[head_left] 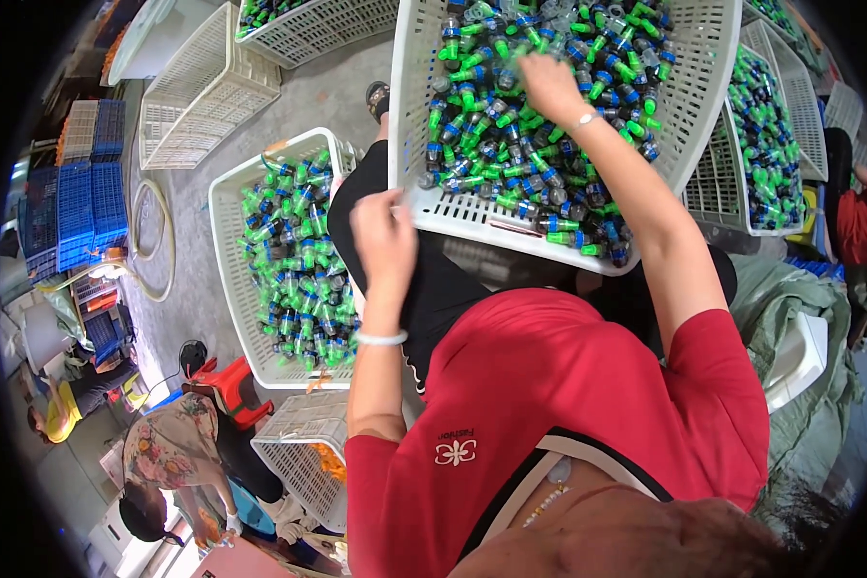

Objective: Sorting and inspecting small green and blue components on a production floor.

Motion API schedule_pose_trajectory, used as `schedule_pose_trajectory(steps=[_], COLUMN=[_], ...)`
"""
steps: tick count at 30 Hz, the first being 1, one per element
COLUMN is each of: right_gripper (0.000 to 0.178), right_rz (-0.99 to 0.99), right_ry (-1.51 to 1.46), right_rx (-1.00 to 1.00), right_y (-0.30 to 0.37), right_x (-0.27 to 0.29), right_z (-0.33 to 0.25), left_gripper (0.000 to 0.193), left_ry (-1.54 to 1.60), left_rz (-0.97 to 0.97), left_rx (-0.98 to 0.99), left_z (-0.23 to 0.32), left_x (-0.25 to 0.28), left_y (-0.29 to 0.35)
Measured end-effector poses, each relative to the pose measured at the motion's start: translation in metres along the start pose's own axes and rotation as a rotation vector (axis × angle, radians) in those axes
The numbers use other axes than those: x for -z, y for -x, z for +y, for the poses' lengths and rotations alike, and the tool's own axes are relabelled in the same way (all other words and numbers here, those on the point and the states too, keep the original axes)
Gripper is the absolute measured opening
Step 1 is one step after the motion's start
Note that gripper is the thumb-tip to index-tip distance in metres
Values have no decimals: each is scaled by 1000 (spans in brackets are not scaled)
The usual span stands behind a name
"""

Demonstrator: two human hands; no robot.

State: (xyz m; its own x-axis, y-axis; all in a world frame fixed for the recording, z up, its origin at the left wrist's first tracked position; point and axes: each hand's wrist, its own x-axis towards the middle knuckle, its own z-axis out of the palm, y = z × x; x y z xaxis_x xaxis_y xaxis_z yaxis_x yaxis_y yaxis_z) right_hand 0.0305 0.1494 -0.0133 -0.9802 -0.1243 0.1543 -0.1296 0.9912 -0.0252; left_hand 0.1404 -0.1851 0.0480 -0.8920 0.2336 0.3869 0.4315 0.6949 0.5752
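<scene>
Right hand (552,89) over green-capped bottles (511,154) heaped inside white crate (696,116); fingertips blurred, grasp cannot be told. Bottles' long axes cross, caps pointing variously. Left hand (383,236) beside crate's near-left corner, partly curled; whether holding anything, cannot tell.

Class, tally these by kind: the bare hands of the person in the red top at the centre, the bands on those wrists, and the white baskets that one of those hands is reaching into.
Bare hands: 2 (left hand, right hand)
Wrist bands: 2 (left band, right band)
White basket under the right hand: 1
Total: 5
</scene>
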Motion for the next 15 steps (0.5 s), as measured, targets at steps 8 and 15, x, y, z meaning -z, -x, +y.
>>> schedule_pose_trajectory(steps=[8, 15], right_gripper=[34, 33], right_rz=[26, -41], right_ry=[-358, -969], right_rx=[29, -423], right_y=[88, 156], right_x=[34, 69], right_z=[-27, -24], left_gripper=[31, 36], left_ry=[39, -536], left_rz=[-198, -572], left_rx=[-76, -64], left_z=[19, 9], left_x=[-154, -198], left_y=[-79, -76])
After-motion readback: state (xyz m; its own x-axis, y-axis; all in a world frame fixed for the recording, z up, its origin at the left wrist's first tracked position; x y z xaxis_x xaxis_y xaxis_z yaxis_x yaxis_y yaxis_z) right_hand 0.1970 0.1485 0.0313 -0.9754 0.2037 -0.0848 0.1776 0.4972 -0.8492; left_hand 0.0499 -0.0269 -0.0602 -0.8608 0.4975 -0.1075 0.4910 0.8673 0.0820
